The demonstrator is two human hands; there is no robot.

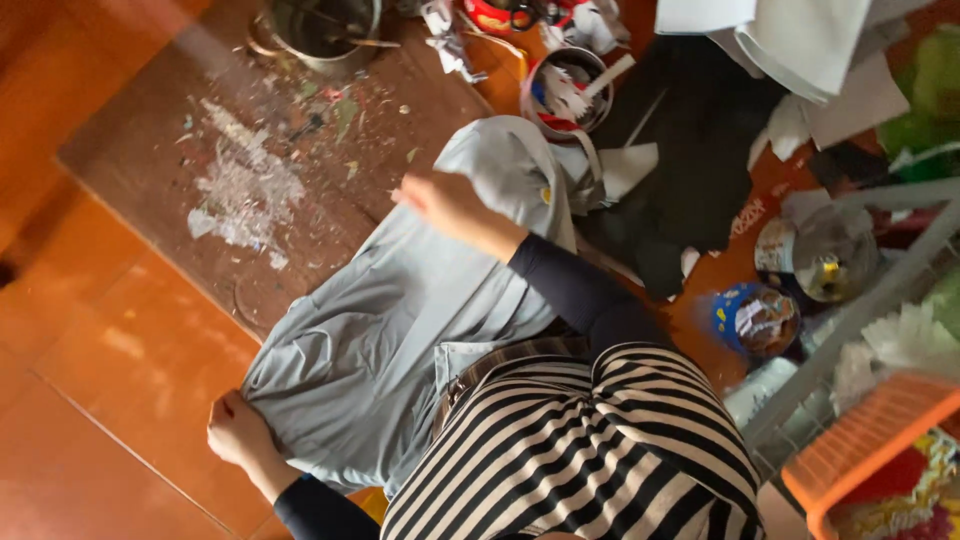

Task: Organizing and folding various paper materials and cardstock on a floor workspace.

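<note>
We see one pale grey-blue shirt (400,320) spread over the edge of a worn brown board (180,130) that lies on the orange floor (90,400). Its long axis runs diagonally — from the lower left corner up toward the collar at the upper right. Our left hand (235,432) is closed in a fist on the shirt's lower corner, just off the board. Our right hand (445,203) pinches a fold near the collar; its fingers are blurred, so we cannot tell how tightly. Beyond the collar sits one round tin (567,90) — one metal pot (325,30) stands at the board's far end.
</note>
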